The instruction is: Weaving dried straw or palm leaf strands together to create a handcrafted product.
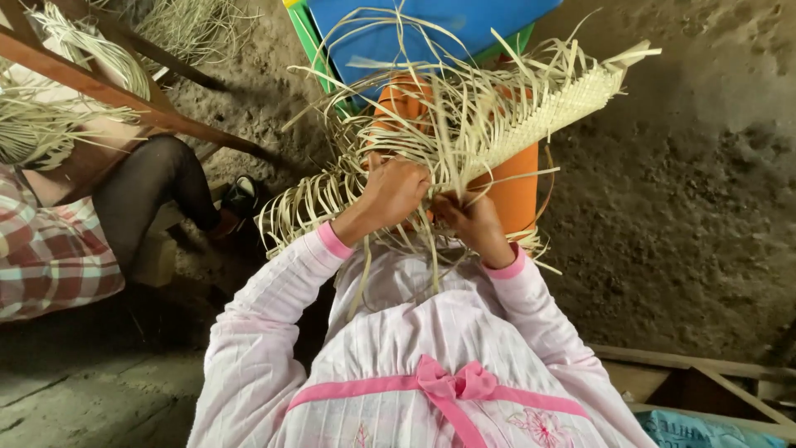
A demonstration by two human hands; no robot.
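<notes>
A half-woven mat of pale straw strips [547, 112] lies across my lap, its finished woven band running up to the right and many loose strips fanning out to the left. My left hand [391, 192] is closed on a bunch of loose strips near the weave's edge. My right hand [469, 220] sits just beside it, fingers pinched on strips under the woven band. Both arms wear pink-cuffed, pale checked sleeves. My orange-clad knees [514, 191] show beneath the straw.
A blue and green plastic stool [431, 25] stands ahead of me on the dirt floor. Another person in a plaid garment with a dark-clad leg [141, 199] sits at the left under brown wooden bars [124, 99] hung with straw. Wooden boards [705, 373] lie at lower right.
</notes>
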